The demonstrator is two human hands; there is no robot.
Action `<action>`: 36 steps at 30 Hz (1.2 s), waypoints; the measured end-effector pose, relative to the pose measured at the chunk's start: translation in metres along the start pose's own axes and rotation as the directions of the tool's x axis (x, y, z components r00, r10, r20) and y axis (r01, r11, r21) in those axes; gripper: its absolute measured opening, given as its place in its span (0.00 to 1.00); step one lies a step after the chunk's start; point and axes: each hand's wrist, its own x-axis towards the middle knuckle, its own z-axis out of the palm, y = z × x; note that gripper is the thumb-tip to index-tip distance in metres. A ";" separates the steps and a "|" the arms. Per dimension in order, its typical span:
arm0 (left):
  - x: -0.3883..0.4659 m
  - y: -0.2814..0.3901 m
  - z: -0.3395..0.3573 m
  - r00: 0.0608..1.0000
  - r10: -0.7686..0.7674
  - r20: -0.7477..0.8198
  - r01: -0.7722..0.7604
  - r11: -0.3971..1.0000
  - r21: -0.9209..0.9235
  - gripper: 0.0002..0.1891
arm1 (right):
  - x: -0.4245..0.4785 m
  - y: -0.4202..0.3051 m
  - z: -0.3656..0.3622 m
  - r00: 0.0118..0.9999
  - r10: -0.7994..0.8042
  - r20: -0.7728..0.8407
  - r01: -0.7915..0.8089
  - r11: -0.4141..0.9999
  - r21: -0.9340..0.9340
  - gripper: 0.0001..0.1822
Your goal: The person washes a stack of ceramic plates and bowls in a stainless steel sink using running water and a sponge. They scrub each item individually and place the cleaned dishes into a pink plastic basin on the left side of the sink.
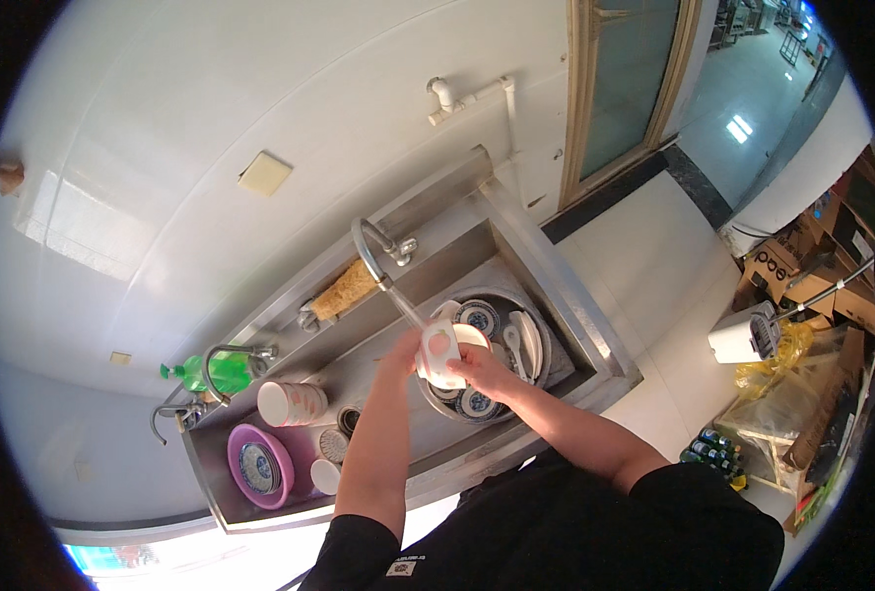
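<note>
My left hand (409, 356) and my right hand (482, 371) hold a white bowl (441, 346) with a pink peach pattern, tilted on its side. A stream of water falls onto it from the curved metal faucet (367, 251). Just behind it shows the pale inside of a pink-rimmed bowl (473, 336); whether this is a second bowl I cannot tell. Below my hands stands a round metal basin (545, 347) in the sink. Blue-and-white patterned dishes (477, 319), white plates (529, 343) and a white spoon (512, 341) lie in it.
The long stainless steel sink (437, 436) also holds stacked peach-pattern bowls (290, 403), a purple basin (238, 451) with patterned dishes, and small cups (326, 476). Along its back ledge are a tan scrubbing pad (345, 290), a green soap bottle (223, 371) and another faucet (216, 369).
</note>
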 end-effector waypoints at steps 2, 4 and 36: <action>-0.001 -0.016 0.004 0.997 0.065 -0.041 -0.075 0.936 -0.343 0.21 | 0.006 -0.002 -0.011 0.993 0.082 -0.088 -0.072 0.992 0.105 0.14; -0.011 -0.023 0.022 0.978 0.207 0.012 -0.169 0.831 -0.531 0.27 | 0.016 0.000 -0.015 0.987 -0.007 -0.162 0.057 0.951 0.303 0.15; -0.052 -0.046 0.077 0.794 0.602 0.079 -0.488 0.556 0.673 0.14 | 0.024 -0.008 -0.013 0.934 -0.181 -0.308 0.122 0.972 -0.201 0.41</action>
